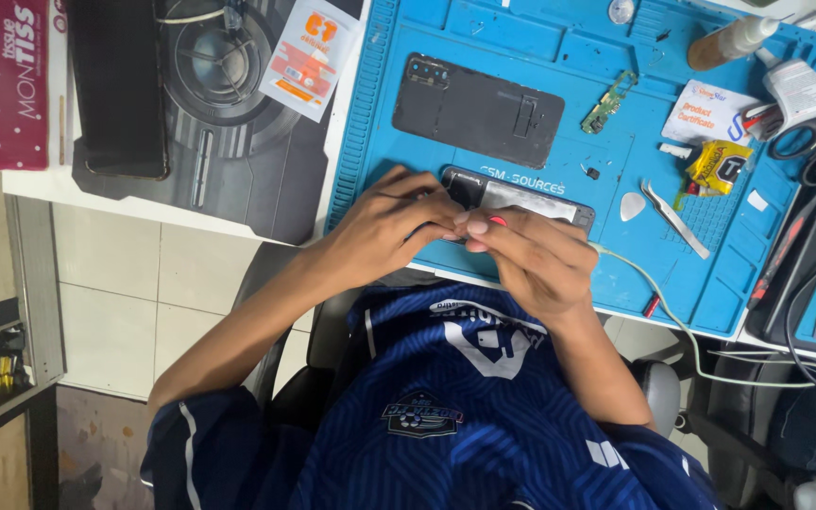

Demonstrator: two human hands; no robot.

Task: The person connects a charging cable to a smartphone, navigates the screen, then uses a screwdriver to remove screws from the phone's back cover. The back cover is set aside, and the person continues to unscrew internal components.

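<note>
Both my hands meet at the blue mat's near edge — left hand [391, 227] steadying the opened phone [519, 198], right hand [531, 255] pinching a small red tool [497, 220] to work it.

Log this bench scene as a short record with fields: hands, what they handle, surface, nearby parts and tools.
left hand: fingers curled at the near end of the opened phone, fingertips meeting the other hand
right hand: pinching a small red item, too small to identify
opened phone: lies flat at the mat's near edge
surface: blue repair mat
back cover: dark, lying flat beyond the phone
circuit board: small, green, right of the cover
tweezers: on the mat, right of the phone
pick: white, beside the tweezers
</note>
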